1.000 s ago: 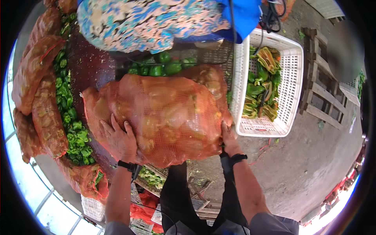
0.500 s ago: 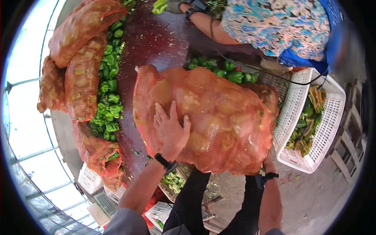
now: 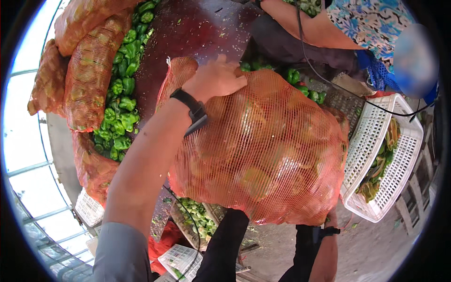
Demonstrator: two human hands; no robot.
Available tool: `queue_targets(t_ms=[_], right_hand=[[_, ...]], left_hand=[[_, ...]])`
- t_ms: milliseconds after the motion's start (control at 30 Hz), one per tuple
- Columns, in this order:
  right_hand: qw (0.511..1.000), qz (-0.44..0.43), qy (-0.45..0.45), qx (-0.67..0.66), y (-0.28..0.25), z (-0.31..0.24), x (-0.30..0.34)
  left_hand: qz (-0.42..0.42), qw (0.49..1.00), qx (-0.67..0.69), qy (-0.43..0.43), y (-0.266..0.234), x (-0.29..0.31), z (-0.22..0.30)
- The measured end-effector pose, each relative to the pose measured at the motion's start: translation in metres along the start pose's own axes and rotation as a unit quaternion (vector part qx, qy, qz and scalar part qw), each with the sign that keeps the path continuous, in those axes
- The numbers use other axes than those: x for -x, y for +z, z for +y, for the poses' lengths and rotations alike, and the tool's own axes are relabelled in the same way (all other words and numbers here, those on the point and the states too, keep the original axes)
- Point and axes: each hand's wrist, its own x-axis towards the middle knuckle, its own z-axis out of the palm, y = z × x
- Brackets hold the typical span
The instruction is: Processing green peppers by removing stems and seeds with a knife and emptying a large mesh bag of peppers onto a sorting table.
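A large orange mesh sack (image 3: 263, 155), filled with pale, rounded produce, lies tilted in front of me. On its far left part rests my left hand (image 3: 217, 79), fingers stretched over the mesh, with a black band on the wrist. My right hand (image 3: 332, 217) is at the sack's near right corner. The sack covers its fingers, so their grip is hidden.
Green peppers (image 3: 120, 110) line the dark red surface (image 3: 188, 33) at left, beside other filled mesh sacks (image 3: 89, 70). A white crate (image 3: 350, 188) with peppers stands at right. Another person's arm (image 3: 305, 28) and a black cable (image 3: 324, 77) are at the far side.
My left hand has moved up and away from me across the sack, toward its far edge. The sack's near edge sits slightly lower in view. The other person's arm has shifted right.
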Motion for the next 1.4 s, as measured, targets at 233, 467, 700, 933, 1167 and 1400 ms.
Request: queue_targets(t_ms=[233, 467, 700, 933, 1167, 1400], right_hand=[[0.998, 0.027, -0.049, -0.014, 0.003, -0.003, 0.009], [0.989, 0.063, -0.125, -0.053, 0.034, -0.036, 0.021], [0.859, 0.184, -0.312, 0.361, 0.152, -0.069, 0.124], [0.900, 0.197, -0.203, 0.332, 0.107, -0.043, 0.135], [0.856, 0.197, -0.144, 0.456, 0.097, -0.047, 0.169], [0.781, 0.223, -0.242, 0.532, 0.207, -0.129, 0.240]], left_hand=[[-0.084, 0.992, 0.039, -0.084, -0.047, 0.032, 0.019], [0.116, 0.985, 0.052, -0.116, -0.037, 0.128, 0.016], [0.194, 0.975, 0.077, -0.077, -0.025, 0.200, 0.006], [0.210, 0.965, 0.107, -0.113, -0.013, 0.296, 0.019], [0.246, 0.946, 0.174, -0.115, -0.007, 0.307, 0.012], [0.252, 0.913, 0.249, -0.202, 0.017, 0.346, -0.008]])
